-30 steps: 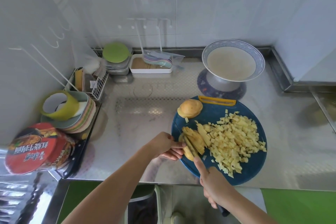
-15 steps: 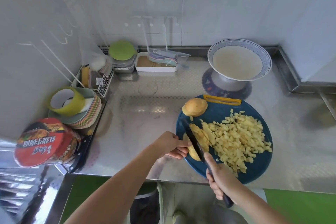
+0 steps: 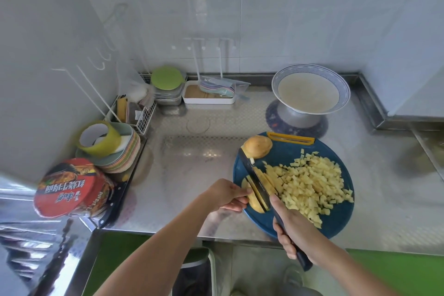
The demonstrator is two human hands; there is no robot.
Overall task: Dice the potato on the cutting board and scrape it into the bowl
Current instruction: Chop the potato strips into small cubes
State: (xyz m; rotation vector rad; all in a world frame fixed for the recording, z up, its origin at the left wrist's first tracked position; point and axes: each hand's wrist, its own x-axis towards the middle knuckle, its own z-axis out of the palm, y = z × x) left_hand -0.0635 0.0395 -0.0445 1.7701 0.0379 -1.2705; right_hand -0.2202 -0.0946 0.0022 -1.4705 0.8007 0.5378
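While flat, potato [image 3: 255, 202] lengthwise along knife [image 3: 254, 176]

The round blue cutting board [image 3: 288, 155] lies at the front edge of the steel bench [image 3: 192, 175]. Yellow diced potato [image 3: 310, 182] covers its right half. A sliced potato piece [image 3: 254, 203], with a dark knife [image 3: 252, 175] in it, lies at its left edge, and a skin-on potato half [image 3: 257, 146] lies behind. The blue-rimmed bowl [image 3: 344, 97] stands near the back edge.

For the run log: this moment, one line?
slicing; left hand holds potato; right hand grips knife; diced pile on board; none in bowl
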